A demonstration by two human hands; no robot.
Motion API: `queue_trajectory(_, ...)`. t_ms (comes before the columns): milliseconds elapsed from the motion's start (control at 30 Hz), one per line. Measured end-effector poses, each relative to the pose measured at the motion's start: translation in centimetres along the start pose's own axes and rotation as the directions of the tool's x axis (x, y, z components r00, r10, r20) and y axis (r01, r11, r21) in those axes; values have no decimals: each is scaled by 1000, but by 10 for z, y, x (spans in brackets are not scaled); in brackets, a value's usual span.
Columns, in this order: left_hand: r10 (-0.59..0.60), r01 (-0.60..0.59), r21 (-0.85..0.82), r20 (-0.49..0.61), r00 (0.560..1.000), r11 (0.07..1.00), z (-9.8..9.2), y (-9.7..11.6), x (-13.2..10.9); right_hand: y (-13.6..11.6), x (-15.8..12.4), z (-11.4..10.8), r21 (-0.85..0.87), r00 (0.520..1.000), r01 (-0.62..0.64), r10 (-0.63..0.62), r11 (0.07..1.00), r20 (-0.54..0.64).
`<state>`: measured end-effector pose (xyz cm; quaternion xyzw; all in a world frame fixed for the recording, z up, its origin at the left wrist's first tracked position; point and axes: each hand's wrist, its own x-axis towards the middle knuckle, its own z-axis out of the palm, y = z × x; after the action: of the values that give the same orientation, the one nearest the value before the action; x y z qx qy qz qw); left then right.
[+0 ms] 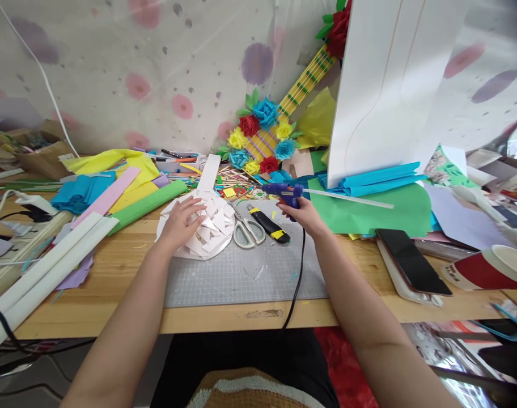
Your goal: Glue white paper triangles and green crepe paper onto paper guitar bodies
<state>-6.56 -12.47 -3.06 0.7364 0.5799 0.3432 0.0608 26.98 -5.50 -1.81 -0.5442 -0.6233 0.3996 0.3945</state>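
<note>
White paper round (pixel 213 225) with folded peaks lies over the left edge of a grey cutting mat (pixel 224 286), near its back corner. The left hand (pixel 182 221) rests flat on it, fingers spread, grasping nothing. The right hand (pixel 303 215) grips a blue hot-glue gun (pixel 284 191) over the mat's right back corner, nozzle toward the paper. Gluing seems the step in hand; applying glue calls for a steady left palm, fingertips clear of the nozzle.
</note>
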Motion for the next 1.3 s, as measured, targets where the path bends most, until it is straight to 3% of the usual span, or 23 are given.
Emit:
queue_trajectory(100, 29, -28, -7, 97, 995, 1000, 2, 0, -6, -20, -9, 15, 43, 962, 14, -25, 999, 272)
queue_trajectory(233, 55, -53, -22, 122, 991, 998, 7, 2, -4, -28, -22, 36, -73, 922, -24, 50, 997, 385)
queue_trajectory(400, -9, 9, 1, -46, 999, 1000, 7, 1, 1, -20, -31, 44, -279, 919, -7, 116, 960, 378)
queue_trajectory(633, -140, 161, 112, -174, 975, 981, 7, 2, 2, -17, -31, 58, -301, 933, 140, -24, 943, 359)
queue_trajectory(833, -223, 265, 133, -265, 938, 955, 5, 1, 2, -19, -31, 65, -398, 940, 168, -25, 902, 339)
queue_trajectory(1033, -254, 291, 160, -218, 942, 943, 8, 3, 3, -18, -31, 69, -369, 932, 184, -42, 911, 360)
queue_trajectory(1300, -193, 216, 164, -149, 970, 963, 8, 6, 1, -18, -31, 71, -315, 932, 175, -54, 933, 358)
